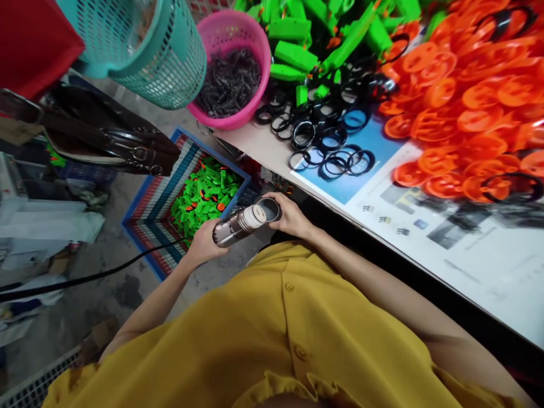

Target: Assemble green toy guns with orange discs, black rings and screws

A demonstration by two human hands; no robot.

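Note:
My left hand (204, 242) is wrapped round a dark thermos flask (232, 228), which is tilted to the right. Its pale stopper (255, 215) shows at the top. Close beside that end, my right hand (289, 215) grips a dark round cup (272, 208) with its opening facing me. Whether the stopper touches the cup's rim I cannot tell. Both hands are in front of my yellow shirt, below the table edge.
On the table (480, 272) lie orange plastic parts (471, 107), black rings (331, 147) and green pieces (297, 34). A pink basket (259, 51) of dark springs stands at its corner by a teal basket (170, 62). A blue-rimmed crate (147, 195) and a brown bag (102, 133) are left.

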